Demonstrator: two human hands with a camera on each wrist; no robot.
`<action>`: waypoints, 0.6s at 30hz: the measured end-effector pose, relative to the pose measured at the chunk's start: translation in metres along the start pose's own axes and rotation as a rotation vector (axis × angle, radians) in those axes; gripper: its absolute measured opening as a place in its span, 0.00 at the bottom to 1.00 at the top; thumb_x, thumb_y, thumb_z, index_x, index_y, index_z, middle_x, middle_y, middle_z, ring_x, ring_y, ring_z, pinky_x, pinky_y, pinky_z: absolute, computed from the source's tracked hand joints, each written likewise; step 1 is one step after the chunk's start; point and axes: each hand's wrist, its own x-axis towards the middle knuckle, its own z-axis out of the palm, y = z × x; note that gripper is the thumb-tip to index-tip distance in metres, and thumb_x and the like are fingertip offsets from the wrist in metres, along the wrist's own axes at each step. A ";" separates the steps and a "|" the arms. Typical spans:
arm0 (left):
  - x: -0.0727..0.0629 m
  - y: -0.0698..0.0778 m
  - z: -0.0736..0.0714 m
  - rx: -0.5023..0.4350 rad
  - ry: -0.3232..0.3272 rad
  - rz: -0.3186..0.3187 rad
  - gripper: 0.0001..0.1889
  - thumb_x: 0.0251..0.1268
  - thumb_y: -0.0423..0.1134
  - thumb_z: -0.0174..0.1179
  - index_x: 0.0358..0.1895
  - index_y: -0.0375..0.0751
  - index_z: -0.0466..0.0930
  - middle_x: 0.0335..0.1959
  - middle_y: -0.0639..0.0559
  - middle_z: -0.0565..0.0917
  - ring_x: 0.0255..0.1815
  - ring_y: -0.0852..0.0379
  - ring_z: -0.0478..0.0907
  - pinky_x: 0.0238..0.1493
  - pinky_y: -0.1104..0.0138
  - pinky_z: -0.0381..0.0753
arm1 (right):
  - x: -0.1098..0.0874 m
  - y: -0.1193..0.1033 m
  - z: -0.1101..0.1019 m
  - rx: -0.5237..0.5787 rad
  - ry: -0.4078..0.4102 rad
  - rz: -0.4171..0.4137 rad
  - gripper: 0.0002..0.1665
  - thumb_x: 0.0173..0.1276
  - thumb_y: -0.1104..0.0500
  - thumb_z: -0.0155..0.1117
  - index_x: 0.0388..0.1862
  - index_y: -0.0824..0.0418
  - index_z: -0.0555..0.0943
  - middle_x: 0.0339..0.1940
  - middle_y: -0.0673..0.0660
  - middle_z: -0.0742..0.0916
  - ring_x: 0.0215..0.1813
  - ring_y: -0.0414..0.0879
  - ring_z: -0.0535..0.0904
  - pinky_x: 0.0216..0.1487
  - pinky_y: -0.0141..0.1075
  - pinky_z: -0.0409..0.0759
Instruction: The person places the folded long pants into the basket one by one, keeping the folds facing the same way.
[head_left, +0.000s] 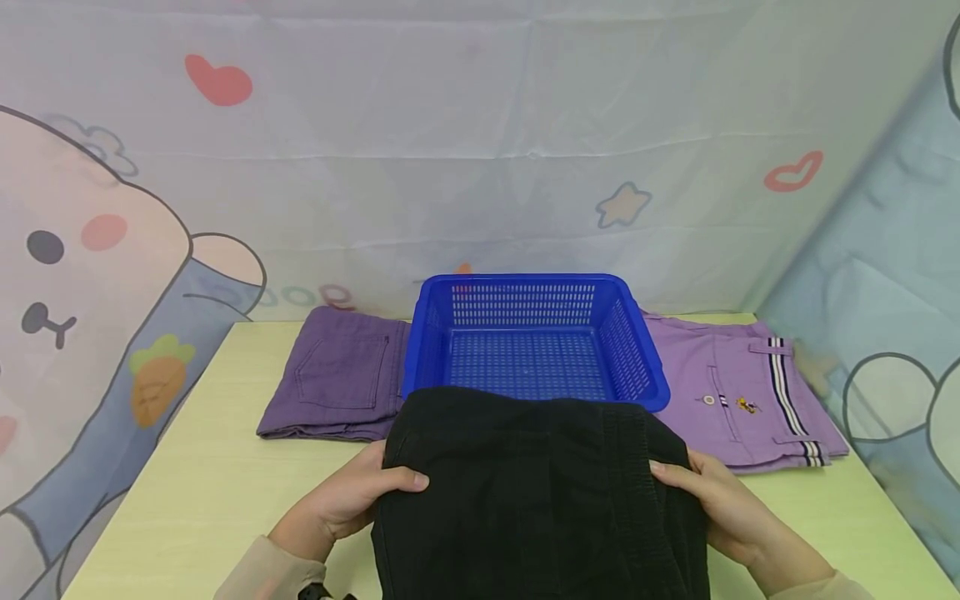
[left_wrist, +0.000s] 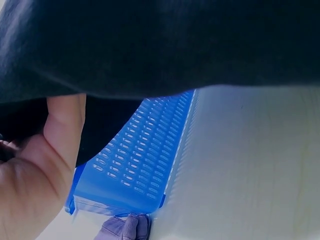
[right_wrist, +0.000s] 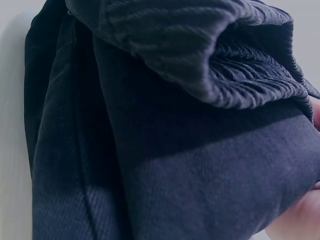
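Note:
Folded black trousers (head_left: 517, 500) with a gathered elastic waistband are held up by both hands, just in front of a blue plastic basket (head_left: 660, 392). My left hand (head_left: 348, 500) grips their left edge, thumb on top and fingers hidden beneath the cloth. On the opposite edge my right hand (head_left: 727, 508) pinches the fabric near the waistband, its thumb on top. In the right wrist view the ribbed waistband (right_wrist: 170, 45) loops above the folded layers, and only a bit of the right hand (right_wrist: 300, 215) shows at the edge.
Left of the basket lies a folded dark purple garment (head_left: 341, 375) with a patch pocket. Folded lilac trousers (head_left: 735, 400) with striped trim lie to its right. Everything rests on a pale yellow table (head_left: 187, 500), backed by a printed cloth (head_left: 450, 125).

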 end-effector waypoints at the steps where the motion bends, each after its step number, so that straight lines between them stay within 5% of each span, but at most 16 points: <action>1: 0.000 0.000 0.000 0.000 -0.001 -0.001 0.24 0.60 0.32 0.54 0.60 0.33 0.63 0.51 0.49 0.80 0.48 0.55 0.81 0.49 0.62 0.81 | 0.000 0.000 0.000 0.002 0.003 0.000 0.14 0.78 0.59 0.38 0.54 0.52 0.71 0.48 0.48 0.85 0.49 0.43 0.83 0.50 0.39 0.81; 18: 0.001 0.009 0.004 0.013 0.004 0.002 0.24 0.60 0.32 0.55 0.60 0.33 0.63 0.50 0.50 0.80 0.48 0.55 0.81 0.48 0.62 0.81 | -0.004 -0.007 0.002 0.031 -0.032 -0.044 0.17 0.77 0.62 0.36 0.53 0.52 0.73 0.48 0.48 0.86 0.48 0.42 0.83 0.49 0.37 0.81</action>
